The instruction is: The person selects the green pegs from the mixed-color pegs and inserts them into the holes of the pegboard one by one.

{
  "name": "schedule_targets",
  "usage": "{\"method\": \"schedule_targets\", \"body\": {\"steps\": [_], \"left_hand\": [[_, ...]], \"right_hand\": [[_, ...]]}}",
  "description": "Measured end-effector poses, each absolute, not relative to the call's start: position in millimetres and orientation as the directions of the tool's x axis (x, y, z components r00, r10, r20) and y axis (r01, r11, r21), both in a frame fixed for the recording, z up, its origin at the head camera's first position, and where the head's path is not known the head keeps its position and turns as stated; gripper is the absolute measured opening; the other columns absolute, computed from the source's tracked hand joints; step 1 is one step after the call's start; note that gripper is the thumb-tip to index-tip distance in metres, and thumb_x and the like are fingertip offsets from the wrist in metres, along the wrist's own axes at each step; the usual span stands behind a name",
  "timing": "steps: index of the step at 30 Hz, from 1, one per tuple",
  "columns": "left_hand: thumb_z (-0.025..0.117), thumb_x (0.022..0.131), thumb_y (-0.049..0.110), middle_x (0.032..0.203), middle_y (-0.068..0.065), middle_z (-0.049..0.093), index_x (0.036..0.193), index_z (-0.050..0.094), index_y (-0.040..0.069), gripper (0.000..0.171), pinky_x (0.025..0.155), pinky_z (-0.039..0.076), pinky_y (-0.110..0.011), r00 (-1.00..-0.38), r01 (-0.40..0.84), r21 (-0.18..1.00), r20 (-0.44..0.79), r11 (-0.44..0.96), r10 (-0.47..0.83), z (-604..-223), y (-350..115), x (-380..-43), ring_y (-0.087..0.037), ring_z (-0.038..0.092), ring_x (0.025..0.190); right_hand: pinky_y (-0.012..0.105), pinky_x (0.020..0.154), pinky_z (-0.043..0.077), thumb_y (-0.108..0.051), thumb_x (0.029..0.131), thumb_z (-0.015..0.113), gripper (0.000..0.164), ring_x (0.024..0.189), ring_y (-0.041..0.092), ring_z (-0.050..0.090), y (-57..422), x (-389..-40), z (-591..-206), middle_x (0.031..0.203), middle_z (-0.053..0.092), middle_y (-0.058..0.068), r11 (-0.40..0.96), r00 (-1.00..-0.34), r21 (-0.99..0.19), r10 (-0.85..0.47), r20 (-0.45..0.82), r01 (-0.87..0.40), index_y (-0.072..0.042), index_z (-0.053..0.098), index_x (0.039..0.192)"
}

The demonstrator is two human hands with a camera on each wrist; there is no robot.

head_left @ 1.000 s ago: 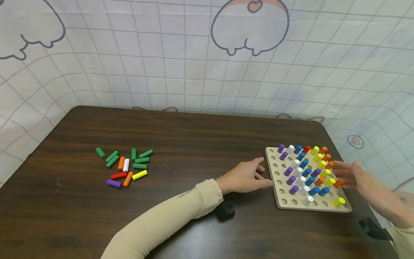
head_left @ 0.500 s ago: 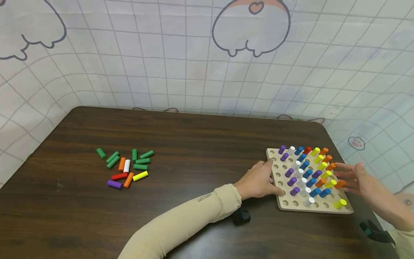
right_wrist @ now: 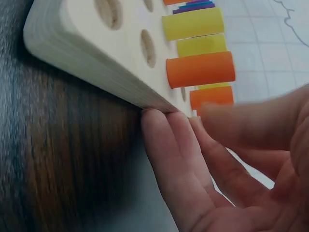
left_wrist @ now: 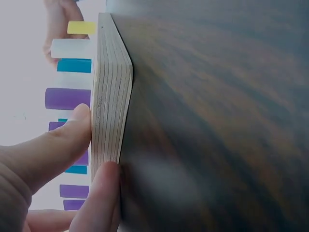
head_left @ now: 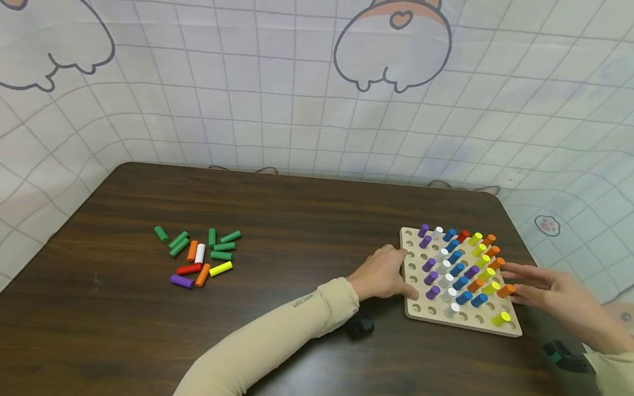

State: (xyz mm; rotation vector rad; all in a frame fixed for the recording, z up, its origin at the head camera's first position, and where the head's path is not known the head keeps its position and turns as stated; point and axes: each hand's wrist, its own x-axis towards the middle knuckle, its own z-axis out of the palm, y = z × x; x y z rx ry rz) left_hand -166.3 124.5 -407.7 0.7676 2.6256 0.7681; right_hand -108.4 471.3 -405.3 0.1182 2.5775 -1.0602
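Note:
A pale wooden pegboard [head_left: 471, 320] lies on the right side of the table, its holes partly filled with upright purple, white, blue, red, yellow and orange pegs. My left hand [head_left: 383, 275] grips the board's left edge. In the left wrist view, the thumb [left_wrist: 58, 145] is at the top edge and a fingertip [left_wrist: 105, 181] presses the layered side. At the opposite edge, my right hand [head_left: 555, 289] holds the board. The right wrist view has its fingertips [right_wrist: 157, 123] against the side, with the thumb [right_wrist: 246, 123] above, close to an orange peg [right_wrist: 203, 70].
Loose pegs lie at the left of the dark wood table [head_left: 297, 220]: several green pegs [head_left: 222, 256], plus orange, white, red, yellow [head_left: 220, 269] and purple ones [head_left: 182, 281]. A grid-patterned cloth [head_left: 307, 99] hangs behind. A black wrist device [head_left: 361, 325] shows below the left wrist.
My left hand has come rightward onto the board's left edge. The board has shifted left and turned slightly clockwise between both hands. The right hand has moved left with it.

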Motion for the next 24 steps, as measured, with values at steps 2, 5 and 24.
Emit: {"method": "schedule_targets", "body": {"steps": [2,5,24], "left_hand": [[0.089,0.080,0.045,0.124,-0.002,0.066,0.142,0.058,0.008,0.079,0.094,0.052,-0.022,-0.808,0.409,0.568,-0.139,0.714,0.573,-408,120,-166,-0.011,0.056,0.111],[0.088,0.082,0.043,0.120,0.000,0.068,0.149,0.052,0.006,0.084,0.101,0.050,-0.020,-0.797,0.417,0.566,-0.149,0.711,0.586,-407,114,-166,-0.011,0.054,0.122],[0.089,0.082,0.037,0.121,-0.003,0.064,0.154,0.046,0.004,0.090,0.101,0.048,-0.018,-0.803,0.372,0.617,-0.161,0.694,0.574,-407,80,-170,-0.012,0.053,0.124]], "right_hand": [[0.052,0.093,0.060,-0.037,0.103,0.064,0.074,0.097,-0.025,0.051,468,-109,-405,0.155,0.049,0.028,0.771,-0.935,-0.605,-0.034,-0.352,0.199,0.002,0.035,0.158],[0.052,0.092,0.058,-0.039,0.097,0.071,0.073,0.095,-0.025,0.048,463,-110,-404,0.154,0.050,0.028,0.814,-0.942,-0.555,-0.027,-0.334,0.173,-0.002,0.045,0.154],[0.026,0.080,0.053,-0.045,0.092,0.076,0.067,0.094,-0.023,0.049,429,-121,-400,0.147,0.060,0.022,0.851,-0.948,-0.501,-0.010,-0.317,0.159,-0.012,0.059,0.147]]}}
